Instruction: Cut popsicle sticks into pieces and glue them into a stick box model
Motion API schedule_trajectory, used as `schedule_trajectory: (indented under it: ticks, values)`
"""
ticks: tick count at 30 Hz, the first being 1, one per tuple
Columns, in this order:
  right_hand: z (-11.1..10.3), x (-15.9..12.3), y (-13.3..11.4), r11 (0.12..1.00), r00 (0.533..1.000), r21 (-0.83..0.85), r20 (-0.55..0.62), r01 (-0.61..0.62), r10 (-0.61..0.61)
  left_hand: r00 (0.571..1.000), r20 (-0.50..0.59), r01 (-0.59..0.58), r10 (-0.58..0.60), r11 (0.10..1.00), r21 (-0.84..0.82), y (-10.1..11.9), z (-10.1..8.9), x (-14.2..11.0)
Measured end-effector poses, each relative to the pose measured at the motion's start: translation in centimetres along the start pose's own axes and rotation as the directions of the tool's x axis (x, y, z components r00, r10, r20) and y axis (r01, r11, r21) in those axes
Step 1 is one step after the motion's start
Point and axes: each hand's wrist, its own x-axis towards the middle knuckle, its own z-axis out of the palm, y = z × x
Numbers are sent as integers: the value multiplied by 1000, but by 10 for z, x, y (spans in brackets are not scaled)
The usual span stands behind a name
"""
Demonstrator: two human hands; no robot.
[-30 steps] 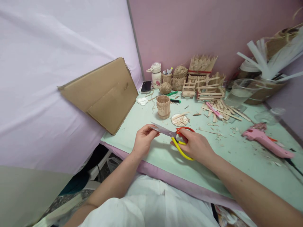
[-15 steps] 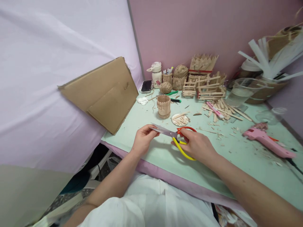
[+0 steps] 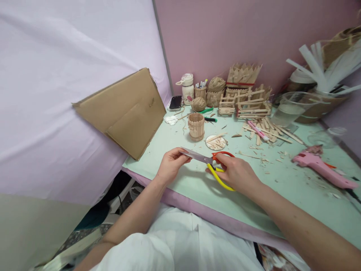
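My right hand (image 3: pixel 235 173) is closed through the handles of a pair of scissors (image 3: pixel 199 156), one handle red and the other yellow. Their metal blades point left and reach the fingertips of my left hand (image 3: pixel 172 165). Those left fingers are pinched together at the blade tips; whatever sits between them is too small to make out. Just beyond the hands stands a small round cup of wooden sticks (image 3: pixel 196 128). Beside it lies a round white dish (image 3: pixel 216 142) holding short cut wood pieces.
A pink glue gun (image 3: pixel 324 169) lies at the right. Behind are a pile of craft sticks (image 3: pixel 267 131), a twine ball (image 3: pixel 198 104), small wooden crates (image 3: pixel 252 109), a bottle (image 3: pixel 187 90) and a phone (image 3: pixel 175 102). Cardboard (image 3: pixel 126 113) leans at the left; a clear plastic cup (image 3: pixel 287 109) stands right.
The view has shifted slightly, so everything sits a little further right. Both hands and the scissors keep nearly the same pose.
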Motion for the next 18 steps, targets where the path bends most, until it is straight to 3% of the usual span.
schedule_trajectory:
  ticks: [7,18]
  values:
    - [3,1,4,999,1000,39,-2,0,0,999,37,23,-24,999,34,5,-2,0]
    - [6,6,10,909,997,413,-10,-62,73,990,4,138,-138,990,12,8,1,1]
